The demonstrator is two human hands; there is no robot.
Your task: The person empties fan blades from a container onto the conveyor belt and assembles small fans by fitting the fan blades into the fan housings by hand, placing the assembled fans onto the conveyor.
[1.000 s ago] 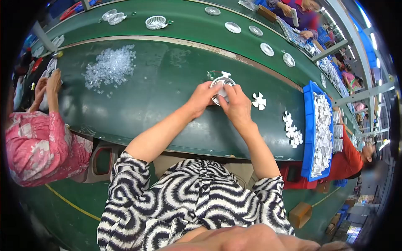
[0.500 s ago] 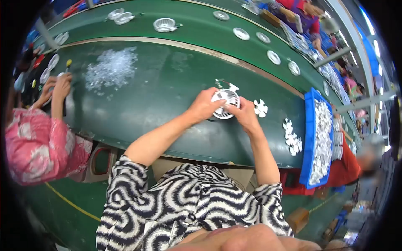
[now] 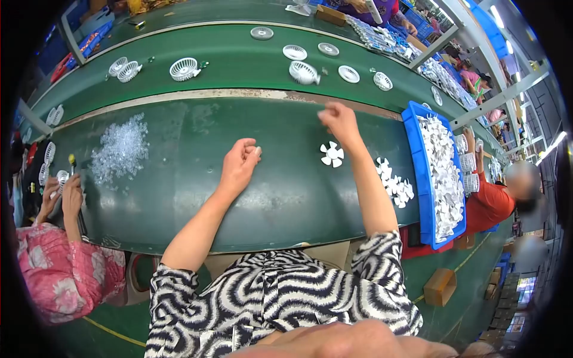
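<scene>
A green conveyor belt (image 3: 239, 65) is stretching past the far end of the blue tray, and the green worktable (image 3: 286, 191) I'm sitting at is spreading out to the tray's left. A co-worker in pink (image 3: 65, 265) is sitting far left of the tray, both hands around a white round part; another in red (image 3: 492, 200) is sitting just right of it. The blue tray (image 3: 422, 179) itself is brimming with white fan impellers (image 3: 444, 173). A heap of clear plastic pieces (image 3: 122, 146) is lying well left of the tray, and a small cluster of loose impellers (image 3: 395, 185) is lying just left of it. My left hand (image 3: 240, 164) is hovering well left of the tray, its fingers bending loosely, thumb and fingertips standing a little apart. My right hand (image 3: 340, 122) is hovering nearer, left of the tray's far end, its fingers bending and blurring, so I cannot tell how wide they're standing. A caged white fan housing (image 3: 304, 73), also blurring, is sitting on the belt, beyond and left of the tray. A single five-bladed impeller (image 3: 332, 154) is lying left of the tray, farther from it than the cluster.
</scene>
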